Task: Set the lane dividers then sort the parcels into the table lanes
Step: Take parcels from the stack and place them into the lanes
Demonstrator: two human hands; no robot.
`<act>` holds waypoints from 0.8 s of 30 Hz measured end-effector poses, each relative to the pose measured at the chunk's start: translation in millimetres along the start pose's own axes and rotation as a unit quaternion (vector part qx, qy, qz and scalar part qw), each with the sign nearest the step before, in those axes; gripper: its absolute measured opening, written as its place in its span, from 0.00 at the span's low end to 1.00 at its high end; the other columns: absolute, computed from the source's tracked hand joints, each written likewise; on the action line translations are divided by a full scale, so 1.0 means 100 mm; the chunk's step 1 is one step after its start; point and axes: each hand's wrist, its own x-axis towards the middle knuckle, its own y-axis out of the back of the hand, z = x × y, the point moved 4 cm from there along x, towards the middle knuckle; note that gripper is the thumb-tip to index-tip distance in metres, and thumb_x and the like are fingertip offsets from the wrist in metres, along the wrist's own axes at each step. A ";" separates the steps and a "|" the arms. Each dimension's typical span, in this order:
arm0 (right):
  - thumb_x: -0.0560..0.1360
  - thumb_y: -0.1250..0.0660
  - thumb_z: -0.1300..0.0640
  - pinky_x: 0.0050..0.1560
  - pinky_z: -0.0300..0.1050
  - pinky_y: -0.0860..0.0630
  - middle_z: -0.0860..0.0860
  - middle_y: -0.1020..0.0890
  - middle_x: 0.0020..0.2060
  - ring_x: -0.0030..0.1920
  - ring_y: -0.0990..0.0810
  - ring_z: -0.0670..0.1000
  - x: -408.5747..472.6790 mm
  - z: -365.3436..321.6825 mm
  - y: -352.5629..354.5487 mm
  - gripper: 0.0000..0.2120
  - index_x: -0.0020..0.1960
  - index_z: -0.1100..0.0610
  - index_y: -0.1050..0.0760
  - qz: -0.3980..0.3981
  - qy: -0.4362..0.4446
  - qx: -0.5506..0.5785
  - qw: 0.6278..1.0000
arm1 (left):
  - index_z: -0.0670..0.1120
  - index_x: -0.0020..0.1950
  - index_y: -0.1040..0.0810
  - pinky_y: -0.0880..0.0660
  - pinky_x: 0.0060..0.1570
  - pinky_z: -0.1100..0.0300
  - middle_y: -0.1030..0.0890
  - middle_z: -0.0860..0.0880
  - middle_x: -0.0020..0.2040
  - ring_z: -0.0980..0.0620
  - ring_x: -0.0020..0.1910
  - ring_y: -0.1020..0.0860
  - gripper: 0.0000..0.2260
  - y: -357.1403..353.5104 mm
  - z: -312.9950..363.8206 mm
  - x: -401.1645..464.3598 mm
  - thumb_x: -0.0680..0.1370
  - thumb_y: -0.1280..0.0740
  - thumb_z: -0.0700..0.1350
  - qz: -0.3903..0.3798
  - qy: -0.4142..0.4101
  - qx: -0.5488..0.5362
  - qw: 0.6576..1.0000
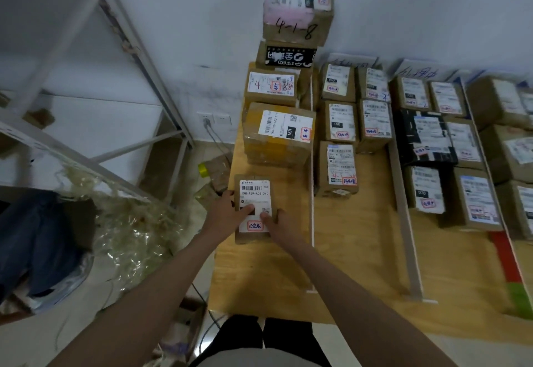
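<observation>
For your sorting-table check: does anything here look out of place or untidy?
Yes. Loose straw-like packing is strewn over the floor left of the table, and in the leftmost lane the top box of the far stack sits skewed.

Bare forearms, no sleeves; dark trousers [265, 335]; pale grey top [259, 358] at the waist.

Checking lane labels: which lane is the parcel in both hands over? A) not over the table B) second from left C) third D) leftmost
D: the parcel, held by the left hand and right hand, sits left of the first divider.
</observation>
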 end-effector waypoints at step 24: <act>0.83 0.44 0.44 0.58 0.50 0.24 0.57 0.19 0.58 0.57 0.20 0.57 -1.99 0.41 1.59 0.22 0.63 0.60 0.24 0.233 -0.045 0.096 0.967 | 0.49 0.78 0.37 0.42 0.75 0.50 0.35 0.48 0.77 0.48 0.75 0.37 0.26 -0.11 1.87 -1.10 0.84 0.54 0.59 -0.003 -0.399 0.413 0.819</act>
